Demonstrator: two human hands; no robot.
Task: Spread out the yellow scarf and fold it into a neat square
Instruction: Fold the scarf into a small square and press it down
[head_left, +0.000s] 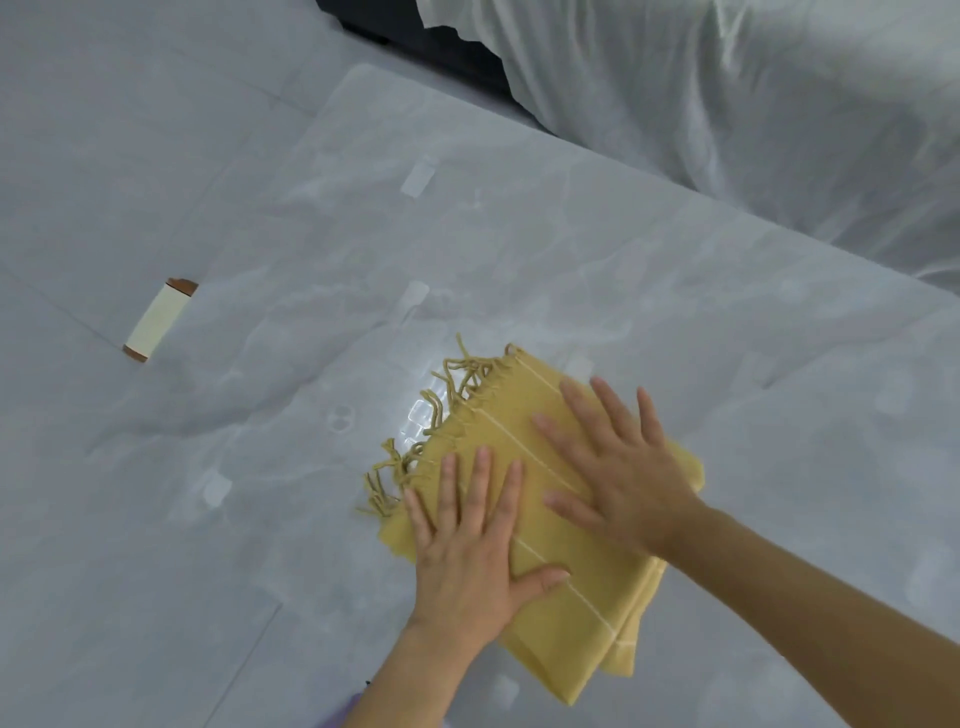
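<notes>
At the table's (311, 249) left edge lies a small cream block with brown ends (158, 322), well apart from the work. Further right, toward the near edge, sits the yellow scarf (571, 613), already folded into a thick, roughly square pad. Its fringe (441, 410) spills out loose and tangled on the far-left side. The left hand (467, 551) lies flat on the near-left part of the pad, fingers straight and spread, gripping nothing, only pressing down. Just beside it the right hand (618, 478) does the same on the far-right part, palm down, fingers splayed and a little blurred. The step in hand looks like the last flattening. To do it well, I would press from the middle outward so trapped air and creases leave through the edges. I would also check the near-right corner, where lower layers peek out past the top one, and nudge them flush. The fringe should be combed straight or tucked under, or the square will look untidy. The table's plastic cover looks slippery, so pushing straight down seems safer than sliding. Beyond the far-right edge hangs a white sheet (727, 104), clear of the scarf.
</notes>
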